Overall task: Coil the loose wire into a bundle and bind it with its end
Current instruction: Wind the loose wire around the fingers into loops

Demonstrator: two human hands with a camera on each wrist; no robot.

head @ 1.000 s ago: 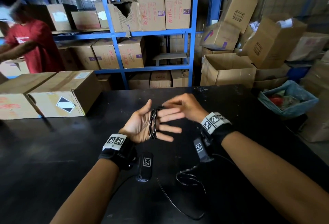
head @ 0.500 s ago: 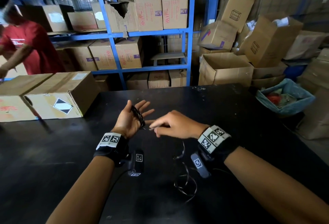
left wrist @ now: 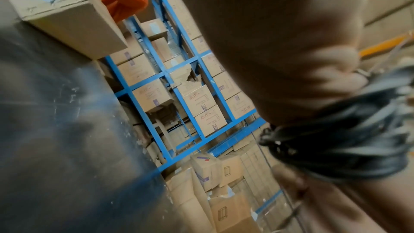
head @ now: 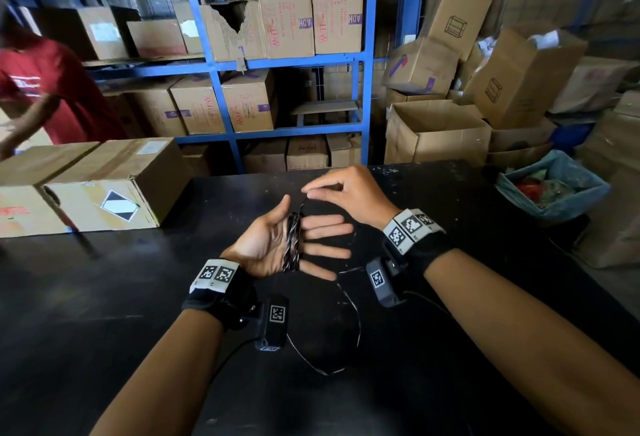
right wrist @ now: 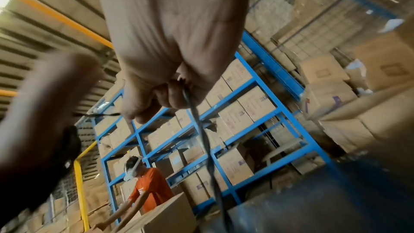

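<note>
A thin black wire is wound in several turns into a coil [head: 292, 243] around the four straight fingers of my left hand [head: 277, 245], held palm-up above the black table [head: 104, 314]. The same coil [left wrist: 349, 135] fills the right side of the left wrist view. My right hand [head: 341, 193] hovers just above and behind the left fingers, pinching the wire strand [right wrist: 197, 118] between thumb and fingertips. From there the loose wire tail [head: 355, 314] drops behind the left hand and loops on the table between my forearms.
Taped cardboard boxes [head: 104, 193] sit on the table's left side. Blue shelving [head: 214, 89] with cartons stands behind, more boxes at right, and a blue-lined bin [head: 554, 189]. A person in a red shirt [head: 45, 89] works at far left.
My left hand turned flat with fingers spread to the right. My right hand rose from low beside the palm to above the fingers, carrying the wire over; the loose loop on the table got shorter.
</note>
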